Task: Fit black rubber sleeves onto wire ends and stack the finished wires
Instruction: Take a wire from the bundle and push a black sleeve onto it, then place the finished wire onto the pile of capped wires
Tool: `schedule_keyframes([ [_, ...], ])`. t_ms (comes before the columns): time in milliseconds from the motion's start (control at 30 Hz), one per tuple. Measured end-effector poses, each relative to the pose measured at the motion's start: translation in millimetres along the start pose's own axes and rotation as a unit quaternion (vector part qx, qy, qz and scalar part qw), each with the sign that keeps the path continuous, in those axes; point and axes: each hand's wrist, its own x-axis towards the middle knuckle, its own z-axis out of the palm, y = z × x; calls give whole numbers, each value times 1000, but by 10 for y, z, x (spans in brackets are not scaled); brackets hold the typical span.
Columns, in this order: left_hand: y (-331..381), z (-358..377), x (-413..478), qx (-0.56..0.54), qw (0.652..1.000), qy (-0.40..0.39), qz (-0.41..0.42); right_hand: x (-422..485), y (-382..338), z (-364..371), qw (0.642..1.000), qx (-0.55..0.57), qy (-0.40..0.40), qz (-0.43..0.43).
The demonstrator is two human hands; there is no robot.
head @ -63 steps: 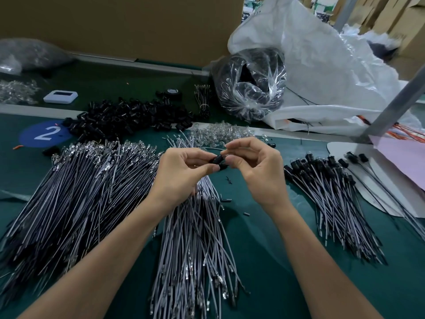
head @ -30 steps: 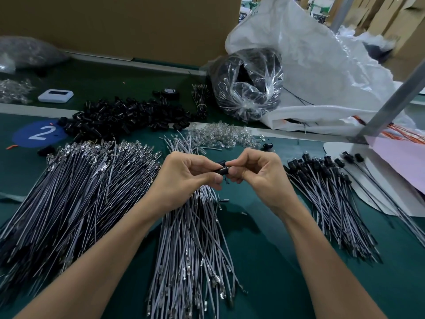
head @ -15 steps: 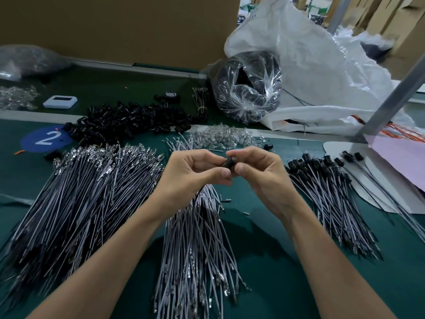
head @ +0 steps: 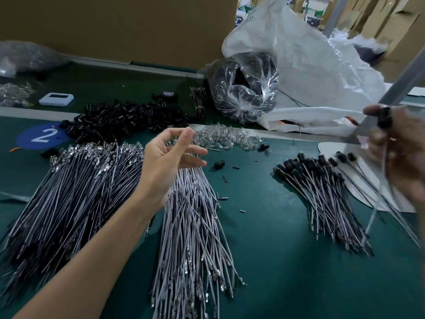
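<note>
My left hand [head: 170, 162] hovers open and empty over the middle bundle of bare grey wires [head: 195, 226]. My right hand [head: 400, 148], blurred at the right edge, grips a wire with a black rubber sleeve [head: 384, 118] on its top end; the wire hangs down below the hand. Beneath it lies the stack of sleeved wires [head: 322, 189]. A heap of loose black sleeves [head: 124, 120] sits at the back left. One loose sleeve [head: 219, 164] lies on the mat near my left fingertips.
A large bundle of wires [head: 69, 194] covers the left of the green mat [head: 264, 226]. Clear small parts [head: 225, 137], a plastic bag of black parts [head: 243, 88], a white sack [head: 310, 65] and a white device [head: 56, 99] lie behind. A metal post [head: 395, 93] rises at right.
The hands, joined at the centre on the sleeve and wire, have parted. My right hand swung the sleeved wire far to the right; my left hand let go and opened.
</note>
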Motion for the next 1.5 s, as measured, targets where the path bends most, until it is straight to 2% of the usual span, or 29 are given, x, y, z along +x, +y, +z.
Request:
schedule_keyframes([
  [67,12,-6,5,-7,1000,16,3,72,-62,-210,989,-136,39,35],
  [167,19,-9,12,-13,999,42,2,115,65,-170,956,-283,2,72],
  [300,20,-20,18,2,997,79,-1,189,391,83,876,-472,-13,102],
  [400,36,-44,28,13,994,106,5,243,458,263,803,-593,28,53],
  [467,52,-64,38,10,991,131,11,231,438,430,781,-621,56,-37],
  [533,75,-92,57,3,988,155,19,155,436,718,812,-574,32,-104],
  [633,122,-156,91,2,984,178,26,-36,538,1322,875,-464,-77,-114],
  [700,152,-208,108,6,981,191,28,-122,686,1714,885,-434,-143,-92],
  [767,170,-255,123,17,979,202,30,-162,839,2047,884,-428,-175,-60],
  [900,203,-278,129,42,981,184,48,-149,998,2429,861,-478,-174,11],
  [1000,207,-267,118,61,982,167,65,-91,998,2455,853,-495,-164,24],
  [1067,198,-272,121,76,980,173,68,-62,970,2393,870,-462,-164,48],
  [1167,180,-308,155,114,967,215,71,-53,881,2246,922,-347,-157,75],
  [1233,166,-378,183,236,935,252,82,-62,809,2161,957,-231,-151,83],
  [1300,158,-482,204,436,862,247,74,-57,759,2071,980,-114,-136,84],
  [1367,157,-555,205,568,797,207,11,-35,718,1963,990,-9,-118,78],
  [1433,142,-569,203,615,770,160,-58,-11,679,1829,984,125,-105,65],
  [1500,127,-543,186,613,774,145,-59,11,642,1687,961,258,-90,46],
])
